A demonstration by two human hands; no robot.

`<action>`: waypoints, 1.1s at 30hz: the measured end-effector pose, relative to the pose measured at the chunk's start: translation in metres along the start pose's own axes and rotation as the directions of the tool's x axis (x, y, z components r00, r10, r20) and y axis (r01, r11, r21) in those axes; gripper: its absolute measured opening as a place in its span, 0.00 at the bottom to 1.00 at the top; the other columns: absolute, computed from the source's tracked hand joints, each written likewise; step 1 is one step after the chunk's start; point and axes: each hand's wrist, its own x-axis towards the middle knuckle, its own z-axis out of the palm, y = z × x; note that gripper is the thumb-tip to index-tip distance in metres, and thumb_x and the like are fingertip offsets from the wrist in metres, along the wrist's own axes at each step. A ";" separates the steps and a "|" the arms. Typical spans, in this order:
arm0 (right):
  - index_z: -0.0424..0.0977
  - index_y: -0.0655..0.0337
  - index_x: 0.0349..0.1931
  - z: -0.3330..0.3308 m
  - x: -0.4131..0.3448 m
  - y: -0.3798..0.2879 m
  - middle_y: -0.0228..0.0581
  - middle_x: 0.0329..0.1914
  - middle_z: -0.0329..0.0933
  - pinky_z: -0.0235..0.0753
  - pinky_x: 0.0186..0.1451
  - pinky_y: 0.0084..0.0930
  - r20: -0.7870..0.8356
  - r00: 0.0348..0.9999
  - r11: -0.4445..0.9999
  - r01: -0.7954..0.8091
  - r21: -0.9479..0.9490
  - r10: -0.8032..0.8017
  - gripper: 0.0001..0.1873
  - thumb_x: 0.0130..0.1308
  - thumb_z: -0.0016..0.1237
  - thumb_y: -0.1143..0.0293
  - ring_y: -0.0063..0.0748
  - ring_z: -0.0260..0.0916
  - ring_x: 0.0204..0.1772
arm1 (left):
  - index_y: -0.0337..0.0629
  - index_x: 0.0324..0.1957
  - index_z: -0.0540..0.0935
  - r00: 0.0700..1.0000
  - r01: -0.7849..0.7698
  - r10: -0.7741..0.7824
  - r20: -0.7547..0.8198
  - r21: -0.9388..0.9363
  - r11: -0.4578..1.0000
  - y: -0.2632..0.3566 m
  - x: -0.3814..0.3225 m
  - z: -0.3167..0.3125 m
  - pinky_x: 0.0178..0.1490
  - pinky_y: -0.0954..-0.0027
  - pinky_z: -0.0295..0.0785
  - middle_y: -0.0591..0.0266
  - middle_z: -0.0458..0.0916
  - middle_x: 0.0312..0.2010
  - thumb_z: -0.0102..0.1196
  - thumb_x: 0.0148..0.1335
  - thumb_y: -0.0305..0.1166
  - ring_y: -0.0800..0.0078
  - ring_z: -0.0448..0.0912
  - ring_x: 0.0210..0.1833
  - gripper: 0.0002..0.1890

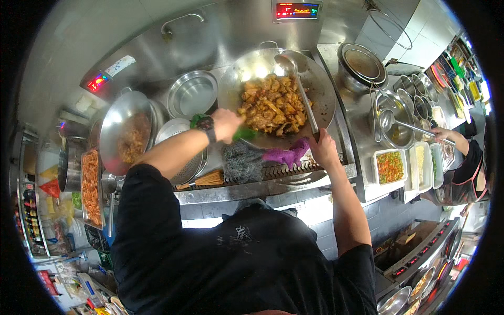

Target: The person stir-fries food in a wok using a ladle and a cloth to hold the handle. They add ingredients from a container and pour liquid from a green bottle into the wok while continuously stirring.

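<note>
A large metal wok point(323, 78) sits in front of me with a heap of browned, sauced meat pieces point(273, 104) in it. My right hand point(325, 149) grips the dark handle end of a steel ladle point(305, 96), whose bowl rests against the wok's far wall. My left hand point(228, 125), wearing a dark watch point(206, 126), is at the wok's near left rim, beside a bright green cloth-like thing point(245, 134); it is blurred, and its grip cannot be made out. Between the hands, a purple cloth point(287, 152) lies at the near rim next to a grey mesh scouring pad point(242, 161).
Left are a water basin point(193, 94), a perforated strainer point(179, 147), a bamboo brush point(208, 178) and a second, tilted wok point(114, 122). Right stand a pot with a sieve point(364, 65) and a tray of chopped vegetables point(390, 167). A co-worker's hand point(441, 134) holds another ladle.
</note>
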 end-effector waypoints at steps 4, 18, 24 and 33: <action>0.69 0.69 0.47 0.003 -0.030 -0.009 0.66 0.35 0.78 0.75 0.46 0.55 -0.121 0.991 0.989 0.065 0.133 -0.048 0.15 0.67 0.51 0.66 0.71 0.76 0.43 | 0.46 0.52 0.82 0.981 0.189 -0.190 0.049 0.036 0.981 -0.062 0.001 0.015 0.48 0.57 0.80 0.55 0.86 0.40 0.74 0.37 0.39 0.55 0.85 0.46 0.34; 0.68 0.69 0.53 0.004 -0.111 -0.026 0.63 0.35 0.79 0.76 0.43 0.49 0.004 0.991 0.955 -0.132 0.265 0.136 0.18 0.68 0.50 0.67 0.65 0.78 0.41 | 0.44 0.41 0.89 0.876 0.447 -0.447 -0.180 -0.046 0.893 -0.154 0.112 -0.047 0.54 0.59 0.80 0.50 0.87 0.45 0.66 0.48 0.31 0.57 0.85 0.51 0.14; 0.68 0.70 0.54 0.006 -0.113 -0.031 0.54 0.29 0.75 0.74 0.39 0.39 -0.055 0.990 0.937 -0.103 0.334 0.128 0.18 0.70 0.49 0.68 0.48 0.74 0.34 | 0.44 0.43 0.89 0.893 0.409 -0.407 -0.192 -0.031 0.912 -0.149 0.127 -0.086 0.55 0.61 0.80 0.52 0.86 0.47 0.68 0.47 0.28 0.58 0.84 0.52 0.17; 0.70 0.66 0.50 0.015 -0.106 -0.019 0.50 0.23 0.76 0.75 0.31 0.40 -0.047 0.962 0.870 -0.222 0.440 0.269 0.14 0.69 0.48 0.69 0.49 0.76 0.24 | 0.42 0.52 0.79 0.930 0.277 -0.280 -0.239 -0.048 0.960 -0.114 0.178 -0.114 0.56 0.58 0.79 0.52 0.85 0.47 0.72 0.44 0.37 0.56 0.83 0.53 0.29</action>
